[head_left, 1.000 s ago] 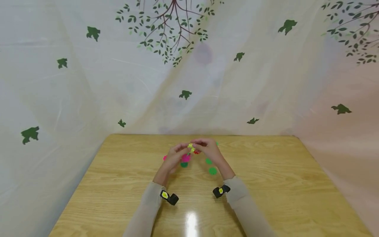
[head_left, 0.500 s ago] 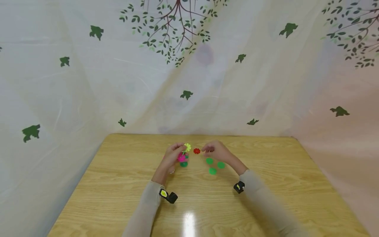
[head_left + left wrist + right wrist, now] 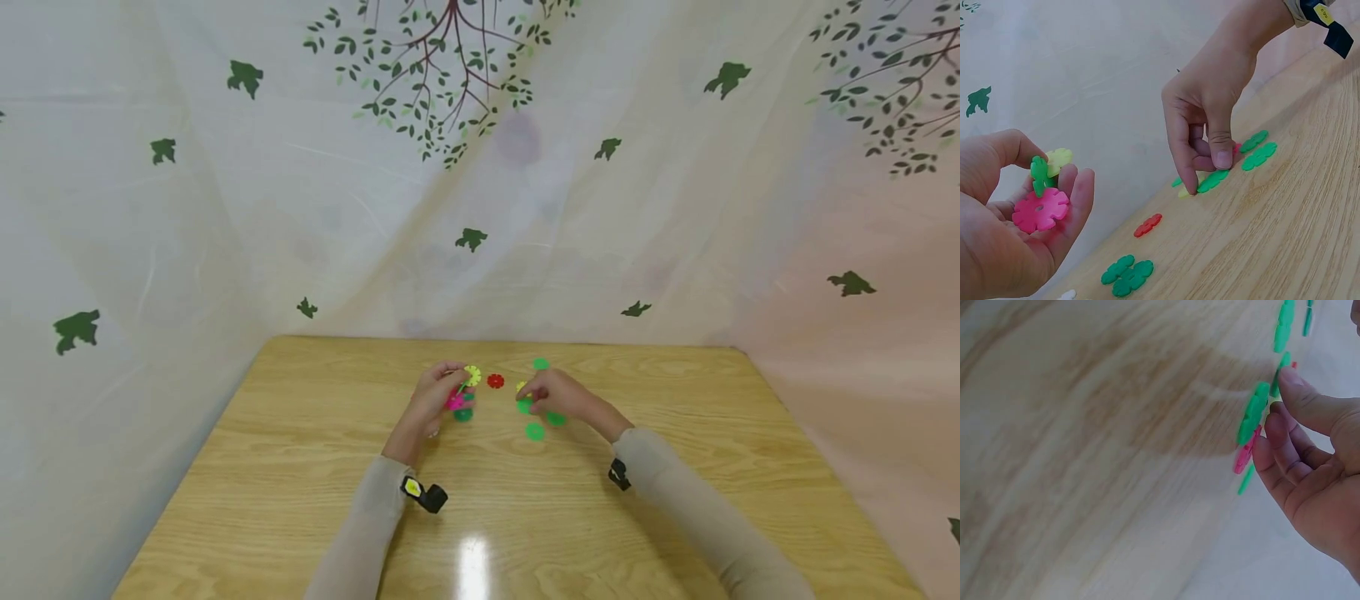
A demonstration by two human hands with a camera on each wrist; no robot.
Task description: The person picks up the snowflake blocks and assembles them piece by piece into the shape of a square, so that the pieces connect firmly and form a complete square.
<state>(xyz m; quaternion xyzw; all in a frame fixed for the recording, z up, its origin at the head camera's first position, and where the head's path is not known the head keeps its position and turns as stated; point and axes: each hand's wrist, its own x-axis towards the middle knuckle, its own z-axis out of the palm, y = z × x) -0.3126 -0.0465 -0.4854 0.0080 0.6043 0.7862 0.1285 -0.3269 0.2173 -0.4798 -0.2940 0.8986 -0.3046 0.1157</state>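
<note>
In the head view my left hand [image 3: 431, 398] is raised over the table, holding a small joined group of plastic snowflake discs. The left wrist view shows this group as a pink disc [image 3: 1041, 210], a green disc [image 3: 1040, 176] and a yellow disc [image 3: 1059, 159]. My right hand [image 3: 558, 393] reaches down to the table on the right. Its thumb and index finger pinch at a green disc [image 3: 1213, 182] that lies flat there. Beside that disc, a yellow disc [image 3: 1184, 194] is partly covered by the index fingertip.
A red disc [image 3: 496, 381] lies between the hands. Dark green discs [image 3: 1134, 278] lie below the left hand. More green discs [image 3: 535, 432] are scattered around the right hand, and a pink disc [image 3: 1246, 453] is near its fingers. A printed cloth [image 3: 375, 275] hangs behind the table.
The hands were together at the yellow disc. My right hand has moved away to the right and down to the discs on the table; the left keeps the joined discs.
</note>
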